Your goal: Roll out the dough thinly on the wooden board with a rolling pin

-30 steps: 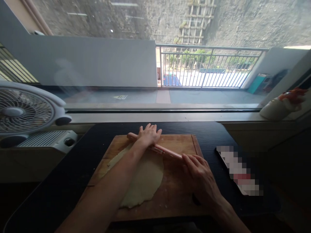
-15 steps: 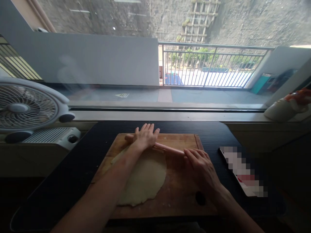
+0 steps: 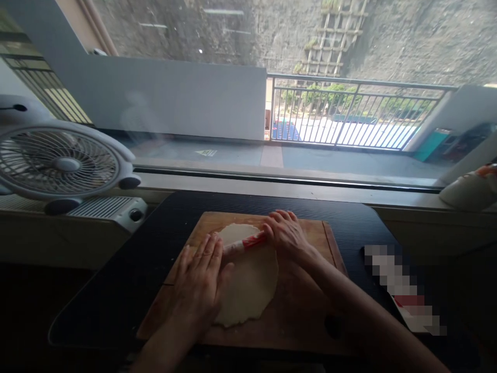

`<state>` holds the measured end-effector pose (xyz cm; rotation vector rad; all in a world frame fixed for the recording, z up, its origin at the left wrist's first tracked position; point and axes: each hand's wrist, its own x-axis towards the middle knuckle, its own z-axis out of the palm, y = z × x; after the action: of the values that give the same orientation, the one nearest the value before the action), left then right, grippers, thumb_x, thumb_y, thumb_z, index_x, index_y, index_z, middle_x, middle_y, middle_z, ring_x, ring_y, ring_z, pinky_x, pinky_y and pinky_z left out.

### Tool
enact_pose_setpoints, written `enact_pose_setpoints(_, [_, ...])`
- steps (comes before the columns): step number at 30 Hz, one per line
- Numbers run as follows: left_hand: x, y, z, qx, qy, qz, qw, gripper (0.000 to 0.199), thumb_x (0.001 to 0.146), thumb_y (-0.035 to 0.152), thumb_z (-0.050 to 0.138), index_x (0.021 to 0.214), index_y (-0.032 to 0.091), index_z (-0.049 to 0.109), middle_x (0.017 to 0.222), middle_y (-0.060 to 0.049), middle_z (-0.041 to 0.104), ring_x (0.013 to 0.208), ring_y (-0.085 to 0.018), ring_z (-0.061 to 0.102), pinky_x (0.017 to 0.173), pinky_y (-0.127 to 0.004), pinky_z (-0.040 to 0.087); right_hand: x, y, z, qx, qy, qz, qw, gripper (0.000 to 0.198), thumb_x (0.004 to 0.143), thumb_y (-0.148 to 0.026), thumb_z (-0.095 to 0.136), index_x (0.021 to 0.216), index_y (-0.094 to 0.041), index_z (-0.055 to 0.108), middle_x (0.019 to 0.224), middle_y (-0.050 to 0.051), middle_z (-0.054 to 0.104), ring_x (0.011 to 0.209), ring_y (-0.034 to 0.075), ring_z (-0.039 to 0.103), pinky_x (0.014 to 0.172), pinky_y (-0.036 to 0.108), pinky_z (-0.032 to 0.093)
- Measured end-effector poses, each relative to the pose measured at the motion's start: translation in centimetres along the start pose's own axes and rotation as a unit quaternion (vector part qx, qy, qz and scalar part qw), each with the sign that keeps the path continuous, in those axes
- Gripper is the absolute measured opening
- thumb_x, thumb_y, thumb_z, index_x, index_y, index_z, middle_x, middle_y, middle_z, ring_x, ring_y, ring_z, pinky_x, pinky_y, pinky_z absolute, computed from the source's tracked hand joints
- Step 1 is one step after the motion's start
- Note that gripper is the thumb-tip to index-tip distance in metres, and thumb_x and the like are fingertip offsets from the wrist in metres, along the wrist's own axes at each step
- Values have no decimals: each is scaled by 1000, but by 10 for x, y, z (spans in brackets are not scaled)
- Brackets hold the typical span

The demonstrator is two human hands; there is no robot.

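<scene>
Left of centre, left hand (image 3: pixel 202 280): grip flat, unclosed, laid over the rolling pin (image 3: pixel 244 245) | Centre, dough (image 3: pixel 248 285) on board (image 3: pixel 303 311), under the pin: already flattened into a sheet, edge left uneven | Right of centre, right hand (image 3: pixel 286 231): grip curled closed over the pin | Count: two hands, one pin, one sheet, one board

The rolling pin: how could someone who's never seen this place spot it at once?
Find the dark table, then the wooden board on it. Look across the upper part of the pale dough there, between the left hand and the right hand. The rolling pin is the slim, straight rod with a red section, unlike the flat, plain dough.
</scene>
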<state>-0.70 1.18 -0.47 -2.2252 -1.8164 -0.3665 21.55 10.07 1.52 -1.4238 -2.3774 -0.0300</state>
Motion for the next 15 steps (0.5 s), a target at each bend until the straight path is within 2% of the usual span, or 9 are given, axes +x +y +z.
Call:
enact_pose_setpoints(2, [30, -13, 5, 18, -10, -44, 999, 62, 92, 45, 22, 139, 7, 38, 148, -13, 33, 140, -24, 21, 114, -51, 7, 41, 0, 8, -10, -40, 2, 999, 38, 100, -33, 26, 96, -20, 62, 105, 7, 60, 111, 21, 45, 96, 39, 30])
enact_pose_setpoints(4, [71, -28, 12, 15, -56, -98, 994, 61, 93, 45, 19, 135, 8, 44, 145, -14, 39, 139, -26, 25, 112, -54, 12, 69, -4, 11, -12, -72, 9, 997, 38, 100, -33, 25, 99, -19, 61, 106, 8, 60, 111, 22, 45, 92, 37, 34])
enact_pose_setpoints(6, [99, -41, 14, -2, -106, -126, 986, 60, 93, 44, 17, 133, 10, 47, 143, -12, 42, 137, -26, 28, 110, -56, 19, 76, -11, 9, -11, -90, 5, 996, 38, 100, -36, 27, 101, -20, 61, 105, 9, 60, 108, 21, 47, 88, 35, 37])
enact_pose_setpoints(7, [102, -45, 14, -4, -109, -120, 987, 60, 93, 43, 17, 132, 11, 48, 143, -12, 43, 137, -26, 29, 109, -56, 20, 71, -15, 7, -12, -91, 0, 996, 38, 99, -38, 27, 100, -20, 61, 104, 8, 60, 107, 21, 48, 87, 35, 38])
enact_pose_setpoints(9, [86, -47, 11, 1, -83, -77, 994, 58, 93, 42, 19, 133, 11, 47, 142, -11, 43, 137, -26, 29, 111, -54, 18, 45, -25, 5, -8, -83, -20, 996, 39, 99, -41, 26, 103, -22, 60, 106, 7, 60, 111, 21, 47, 89, 36, 37])
enact_pose_setpoints(12, [35, -40, 5, 0, -34, -7, 999, 59, 93, 44, 24, 138, 10, 41, 145, -11, 39, 138, -25, 28, 112, -50, 17, 2, -35, 5, 10, -40, -60, 997, 40, 97, -47, 30, 123, -23, 50, 125, 5, 53, 128, 24, 32, 102, 41, 28])
enact_pose_setpoints(14, [15, -37, 3, -4, -18, 8, 1000, 61, 92, 45, 26, 140, 8, 37, 147, -12, 35, 138, -25, 26, 113, -49, 15, -4, -37, 8, 14, -27, -63, 998, 47, 95, -51, 34, 132, -24, 42, 136, 5, 46, 134, 26, 23, 108, 43, 20])
enact_pose_setpoints(15, [15, -37, 4, -4, -13, 4, 1000, 61, 93, 45, 26, 140, 8, 36, 147, -13, 35, 138, -25, 26, 113, -50, 14, 3, -36, 11, 10, -29, -52, 998, 48, 95, -52, 33, 133, -24, 42, 137, 5, 45, 135, 27, 22, 108, 44, 18])
